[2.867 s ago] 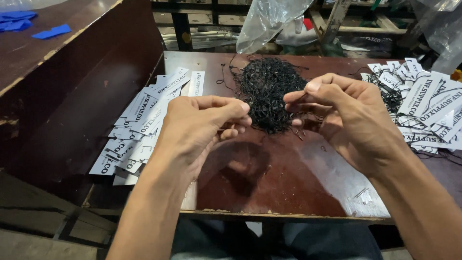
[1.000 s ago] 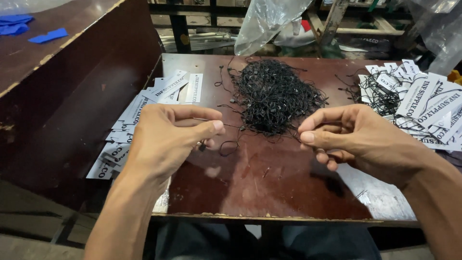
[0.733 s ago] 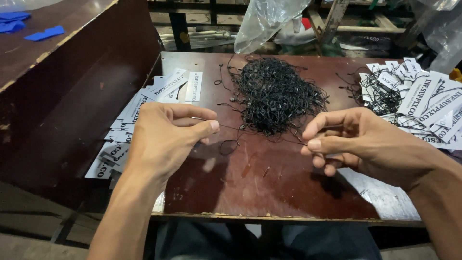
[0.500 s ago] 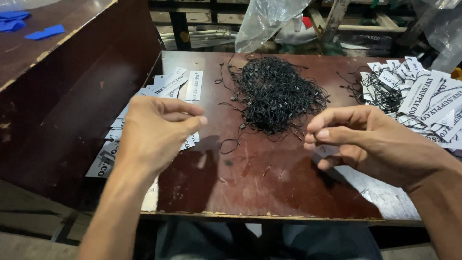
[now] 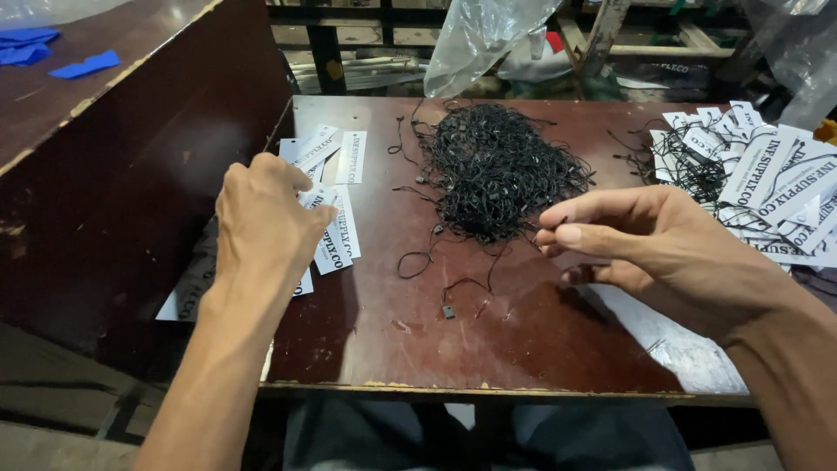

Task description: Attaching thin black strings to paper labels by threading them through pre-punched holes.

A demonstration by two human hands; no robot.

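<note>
On the dark red surface (image 5: 375,340), the left hand (image 5: 266,218) curls over white paper tags (image 5: 336,235); the right hand (image 5: 663,249) pinches a black string (image 5: 545,228) beside the string heap (image 5: 497,170)

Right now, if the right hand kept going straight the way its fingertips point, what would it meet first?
The right hand points left and slightly away, pinching a thin black string. First in that line is probably the near edge of the black string pile, almost at its fingertips; depth is unclear from one view.
</note>
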